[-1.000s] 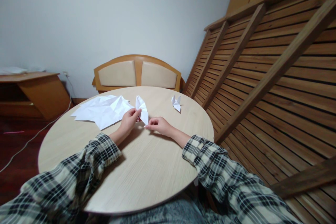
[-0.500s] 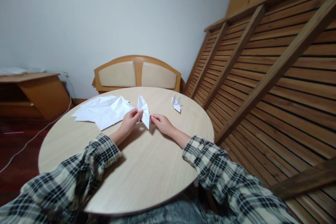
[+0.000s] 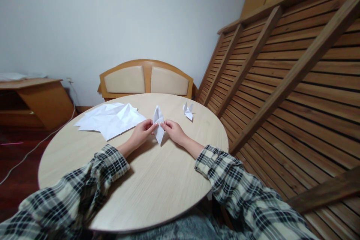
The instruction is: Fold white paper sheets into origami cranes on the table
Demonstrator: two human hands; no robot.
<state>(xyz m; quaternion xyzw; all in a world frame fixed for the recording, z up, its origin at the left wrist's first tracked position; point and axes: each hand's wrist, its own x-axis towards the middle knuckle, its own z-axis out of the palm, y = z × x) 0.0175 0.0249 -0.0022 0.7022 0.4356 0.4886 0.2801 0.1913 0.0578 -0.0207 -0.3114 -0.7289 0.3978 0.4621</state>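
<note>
A small white folded paper piece (image 3: 158, 124) stands on edge near the middle of the round wooden table (image 3: 157, 183). My left hand (image 3: 143, 132) pinches its left side. On the other side, my right hand (image 3: 174, 131) pinches it too. Both hands rest low on the tabletop, fingertips almost meeting at the paper. Plaid sleeves cover both of my forearms.
Several creased white paper sheets (image 3: 108, 120) lie at the table's far left. A small finished folded paper figure (image 3: 188, 111) stands at the far right. A padded wooden chair back (image 3: 146, 80) is beyond the table, slatted wooden panels (image 3: 281, 93) to the right, a low cabinet (image 3: 36, 101) at left.
The folded paper has turned from leaning left to upright and shifted slightly right. My right hand moved up from its lower tip to pinch its right side.
</note>
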